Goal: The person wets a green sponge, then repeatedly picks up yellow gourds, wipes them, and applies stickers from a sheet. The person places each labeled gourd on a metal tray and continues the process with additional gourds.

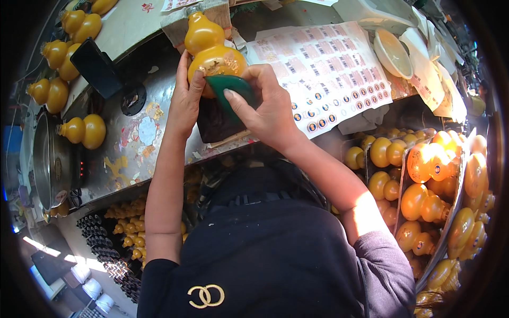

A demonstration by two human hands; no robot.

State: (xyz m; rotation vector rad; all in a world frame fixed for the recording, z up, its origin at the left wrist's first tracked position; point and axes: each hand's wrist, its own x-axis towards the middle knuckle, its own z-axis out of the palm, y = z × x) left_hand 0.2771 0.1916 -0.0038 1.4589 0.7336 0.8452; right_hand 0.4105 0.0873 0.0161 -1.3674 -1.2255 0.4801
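A glossy yellow gourd-shaped bottle [204, 35] lies tilted on the workbench, its neck pointing away from me. Along the left side of its larger bulb, my left hand [185, 100] grips it with fingers and thumb. My right hand [271, 108] pinches a flat green scraper [227, 87], thumb on top. The scraper's edge rests against the lower bulb, just below a golden decal [222, 64]. Beneath the bottle is a dark pad or block [214, 127], partly covered by my hands.
Sticker sheets [328, 69] and a pale oval bowl [393, 53] lie to the right. More gourd bottles [85, 131] stand left, near a phone [97, 66] on a stand and a metal pan [50, 159]. Crates of gourd bottles [424, 204] sit at lower right.
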